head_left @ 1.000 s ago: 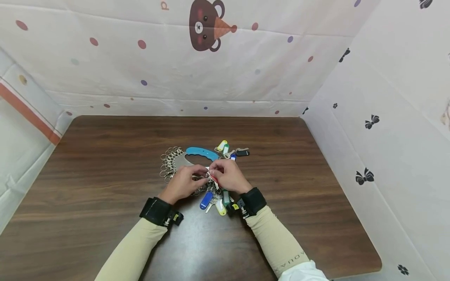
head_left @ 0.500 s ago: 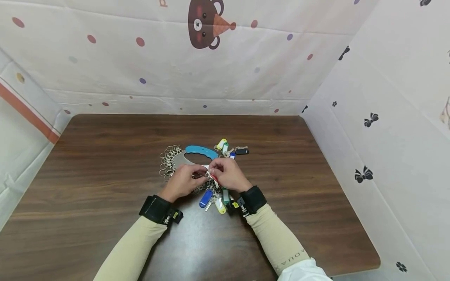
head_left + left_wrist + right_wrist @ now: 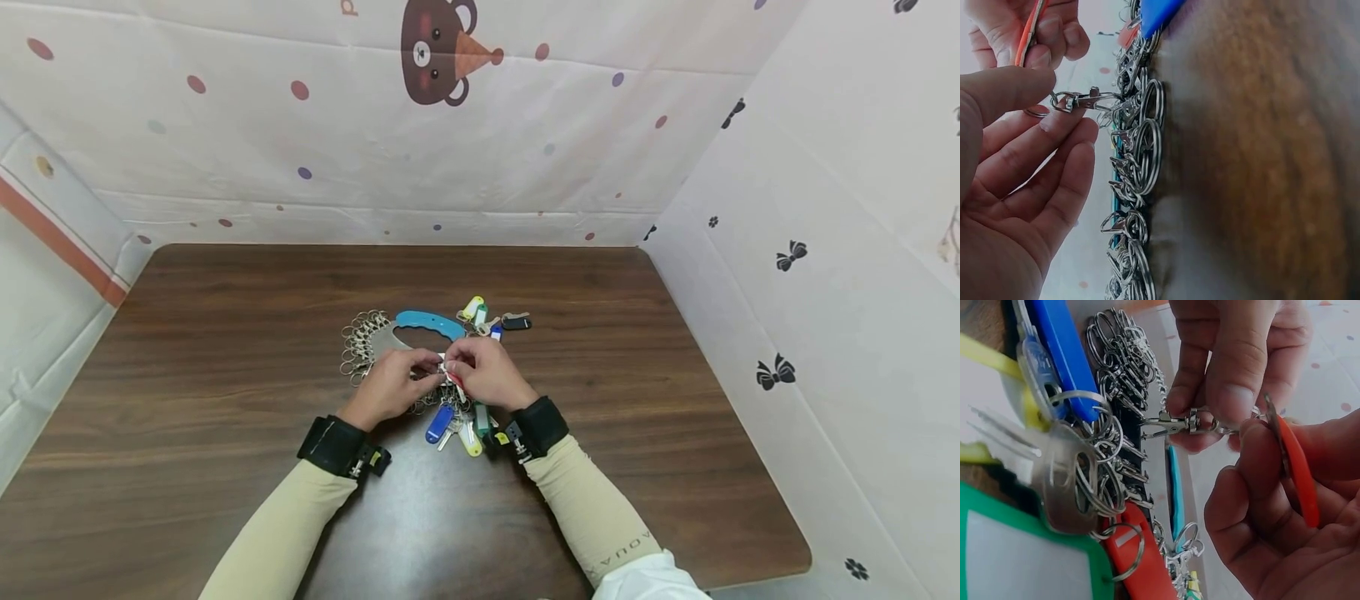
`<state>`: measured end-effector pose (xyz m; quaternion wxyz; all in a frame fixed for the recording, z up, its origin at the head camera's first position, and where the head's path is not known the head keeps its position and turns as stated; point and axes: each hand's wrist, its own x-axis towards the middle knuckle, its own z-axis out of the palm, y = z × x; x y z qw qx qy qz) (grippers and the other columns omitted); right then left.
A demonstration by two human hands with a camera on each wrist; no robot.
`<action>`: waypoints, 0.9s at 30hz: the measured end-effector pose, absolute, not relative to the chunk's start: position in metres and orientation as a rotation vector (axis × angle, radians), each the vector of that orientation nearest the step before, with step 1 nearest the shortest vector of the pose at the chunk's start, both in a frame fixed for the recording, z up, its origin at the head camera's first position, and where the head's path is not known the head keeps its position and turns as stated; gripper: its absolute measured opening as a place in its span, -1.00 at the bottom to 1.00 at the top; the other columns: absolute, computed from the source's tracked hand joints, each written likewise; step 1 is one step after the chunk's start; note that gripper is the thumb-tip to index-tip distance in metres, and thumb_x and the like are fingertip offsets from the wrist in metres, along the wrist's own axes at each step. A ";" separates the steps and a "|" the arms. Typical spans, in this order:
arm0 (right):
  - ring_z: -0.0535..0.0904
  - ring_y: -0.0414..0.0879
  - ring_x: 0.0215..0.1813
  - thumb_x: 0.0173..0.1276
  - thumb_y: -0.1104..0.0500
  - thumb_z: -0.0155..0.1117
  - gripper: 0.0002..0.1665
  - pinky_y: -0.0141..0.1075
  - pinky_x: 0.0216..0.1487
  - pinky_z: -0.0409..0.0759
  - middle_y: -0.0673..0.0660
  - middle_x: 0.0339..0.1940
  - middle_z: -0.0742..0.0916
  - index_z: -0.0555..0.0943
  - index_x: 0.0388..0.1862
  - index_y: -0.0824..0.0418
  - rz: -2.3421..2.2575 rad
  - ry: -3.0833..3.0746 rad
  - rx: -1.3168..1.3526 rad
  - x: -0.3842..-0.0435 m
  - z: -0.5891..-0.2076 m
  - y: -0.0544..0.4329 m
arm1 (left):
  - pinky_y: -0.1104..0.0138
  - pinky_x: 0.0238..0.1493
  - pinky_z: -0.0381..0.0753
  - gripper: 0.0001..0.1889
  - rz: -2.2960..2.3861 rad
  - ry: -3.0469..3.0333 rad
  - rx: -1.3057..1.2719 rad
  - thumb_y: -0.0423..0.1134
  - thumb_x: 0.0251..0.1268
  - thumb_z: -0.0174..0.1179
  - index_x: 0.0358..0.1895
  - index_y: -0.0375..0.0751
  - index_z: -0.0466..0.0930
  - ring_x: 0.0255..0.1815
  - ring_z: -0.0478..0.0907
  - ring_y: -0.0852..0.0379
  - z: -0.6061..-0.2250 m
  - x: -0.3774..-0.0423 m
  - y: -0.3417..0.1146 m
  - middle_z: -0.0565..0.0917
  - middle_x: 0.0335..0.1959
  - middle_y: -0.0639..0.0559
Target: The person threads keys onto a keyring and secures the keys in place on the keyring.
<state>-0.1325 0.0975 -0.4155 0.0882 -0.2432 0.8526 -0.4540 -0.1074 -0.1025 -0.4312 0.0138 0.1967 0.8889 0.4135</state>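
Note:
A grey key-holder plate with a blue handle lies mid-table, its edge lined with snap hooks and split rings. At its right part, my left hand pinches the ring end of a snap hook between thumb and fingers. The other end of this hook stays on the plate's edge. Right beside it, my right hand pinches a red key tag together with a key, whose head is mostly behind the fingers. Both hands' fingertips meet at the split ring, which is partly hidden.
Below the hands hang a blue tag, a yellow tag, a green tag and keys. Beyond the right hand lie another yellow tag and a black tag. White printed sheets wall the brown table.
The head view has shifted very slightly. Both hands keep their place at the ring, with only tiny finger movement.

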 end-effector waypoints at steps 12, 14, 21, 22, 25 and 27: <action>0.49 -0.18 -0.42 0.52 0.33 0.24 -0.83 -0.39 -0.35 0.43 0.12 -0.41 0.72 0.74 -0.26 0.26 -1.373 2.534 -0.694 -0.132 -0.419 0.098 | 0.20 -0.11 0.78 -0.74 1.266 2.781 0.632 -0.30 0.28 0.42 0.00 -0.29 0.77 -0.19 0.80 0.06 -0.436 -0.110 -0.102 0.85 -0.19 -0.10; 0.49 -0.18 -0.42 0.52 0.33 0.24 -0.83 -0.39 -0.35 0.43 0.12 -0.42 0.71 0.74 -0.26 0.27 -1.372 2.536 -0.694 -0.132 -0.420 0.098 | 0.21 -0.12 0.78 -0.75 1.266 2.787 0.647 -0.30 0.29 0.42 -0.01 -0.29 0.78 -0.20 0.79 0.07 -0.437 -0.110 -0.103 0.85 -0.19 -0.10; 0.48 -0.16 -0.40 0.52 0.35 0.23 -0.83 -0.38 -0.33 0.42 0.13 -0.41 0.71 0.74 -0.27 0.26 -1.367 2.541 -0.716 -0.132 -0.419 0.099 | 0.18 -0.11 0.77 -0.75 1.262 2.781 0.673 -0.24 0.32 0.42 0.00 -0.24 0.81 -0.20 0.77 0.11 -0.436 -0.109 -0.104 0.85 -0.16 -0.08; 0.48 -0.15 -0.39 0.52 0.35 0.23 -0.83 -0.38 -0.32 0.42 0.12 -0.40 0.71 0.74 -0.27 0.26 -1.364 2.541 -0.719 -0.132 -0.419 0.099 | 0.17 -0.11 0.77 -0.75 1.259 2.781 0.675 -0.23 0.33 0.42 0.00 -0.23 0.81 -0.19 0.77 0.11 -0.436 -0.109 -0.104 0.86 -0.16 -0.07; 0.48 -0.14 -0.38 0.53 0.34 0.23 -0.82 -0.37 -0.31 0.41 0.10 -0.39 0.70 0.74 -0.26 0.24 -1.351 2.535 -0.724 -0.132 -0.418 0.099 | 0.17 -0.10 0.76 -0.77 1.246 2.782 0.689 -0.20 0.36 0.39 -0.01 -0.21 0.81 -0.19 0.77 0.11 -0.435 -0.110 -0.105 0.86 -0.18 -0.05; 0.48 -0.13 -0.38 0.53 0.33 0.23 -0.82 -0.37 -0.32 0.40 0.09 -0.41 0.68 0.74 -0.26 0.23 -1.344 2.528 -0.728 -0.132 -0.418 0.099 | 0.14 -0.09 0.76 -0.77 1.233 2.787 0.694 -0.19 0.38 0.38 -0.01 -0.20 0.82 -0.18 0.78 0.09 -0.435 -0.111 -0.106 0.86 -0.18 -0.05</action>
